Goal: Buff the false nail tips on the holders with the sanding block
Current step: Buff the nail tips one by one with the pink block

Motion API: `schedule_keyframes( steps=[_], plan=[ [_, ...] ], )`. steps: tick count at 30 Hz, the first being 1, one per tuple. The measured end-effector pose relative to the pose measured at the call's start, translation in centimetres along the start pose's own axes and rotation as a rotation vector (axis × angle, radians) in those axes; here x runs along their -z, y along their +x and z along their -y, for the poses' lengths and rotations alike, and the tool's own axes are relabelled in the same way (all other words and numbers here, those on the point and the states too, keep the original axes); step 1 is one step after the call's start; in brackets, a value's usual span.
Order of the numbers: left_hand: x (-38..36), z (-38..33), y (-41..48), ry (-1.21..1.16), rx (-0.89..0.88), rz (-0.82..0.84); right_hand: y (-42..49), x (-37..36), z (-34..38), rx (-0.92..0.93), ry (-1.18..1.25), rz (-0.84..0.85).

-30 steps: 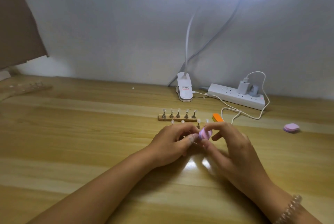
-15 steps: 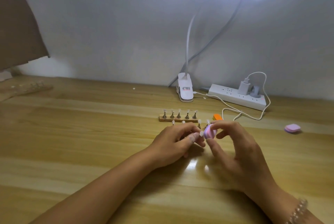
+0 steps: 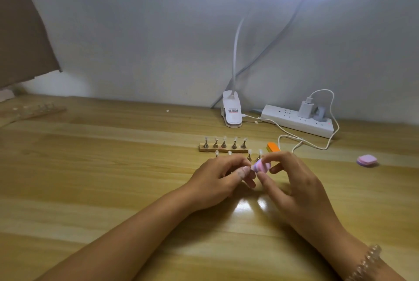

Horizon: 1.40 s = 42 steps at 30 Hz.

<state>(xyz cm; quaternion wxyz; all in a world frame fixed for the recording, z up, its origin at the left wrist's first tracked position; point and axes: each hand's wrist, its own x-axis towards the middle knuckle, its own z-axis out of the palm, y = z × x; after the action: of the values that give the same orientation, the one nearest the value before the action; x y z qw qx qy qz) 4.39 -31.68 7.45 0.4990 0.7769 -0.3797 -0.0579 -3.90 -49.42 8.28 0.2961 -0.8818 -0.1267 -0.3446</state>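
Block stroke noted: over the last second your right hand (image 3: 294,181) has carried the sanding block (image 3: 261,165) slightly up-right across the false nail tip (image 3: 252,168); buffing is probably mid-pass. Right fingers pinch the block; left hand (image 3: 217,178) fingers curl round the holder, hidden. Rack (image 3: 223,150) and loose holders (image 3: 249,155) sit just behind your knuckles; open desk (image 3: 113,167) lies to the left.
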Motion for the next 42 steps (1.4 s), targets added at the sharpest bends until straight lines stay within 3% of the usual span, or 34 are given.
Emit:
schedule_keyframes(
  steps=[5, 9, 13, 17, 21, 25, 30, 34, 38, 42],
  plan=[
    [0.06, 0.22, 0.14, 0.032, -0.016, -0.024, -0.25, -0.05, 0.51, 0.085, 0.045, 0.056],
    [-0.02, 0.11, -0.01, -0.05, 0.004, 0.004, 0.1, 0.06, -0.02, -0.045, 0.009, 0.008],
    [0.04, 0.09, 0.04, -0.005, -0.014, -0.023, -0.33, -0.08, 0.39, 0.063, 0.033, 0.041],
    [-0.01, -0.04, 0.02, -0.046, 0.009, -0.003, -0.04, 0.11, -0.22, -0.049, 0.003, 0.022],
    [-0.1, 0.08, 0.1, 0.035, 0.004, -0.024, -0.41, -0.17, 0.34, 0.085, 0.024, 0.053],
    [-0.03, 0.01, 0.04, 0.017, 0.009, -0.006, -0.09, 0.11, -0.24, -0.049, -0.008, 0.052],
    [-0.01, -0.03, 0.05, 0.041, 0.016, -0.032, -0.33, 0.02, 0.34, 0.06, 0.029, 0.083],
    [0.01, -0.23, -0.08, 0.045, 0.016, -0.014, -0.1, 0.11, -0.16, -0.049, -0.032, 0.042],
    [0.1, -0.26, -0.09, 0.092, -0.008, -0.029, -0.46, -0.13, 0.27, 0.037, -0.044, 0.074],
    [0.08, -0.43, -0.09, 0.112, -0.011, -0.027, -0.05, 0.09, -0.02, -0.039, -0.053, 0.027]
  ],
)
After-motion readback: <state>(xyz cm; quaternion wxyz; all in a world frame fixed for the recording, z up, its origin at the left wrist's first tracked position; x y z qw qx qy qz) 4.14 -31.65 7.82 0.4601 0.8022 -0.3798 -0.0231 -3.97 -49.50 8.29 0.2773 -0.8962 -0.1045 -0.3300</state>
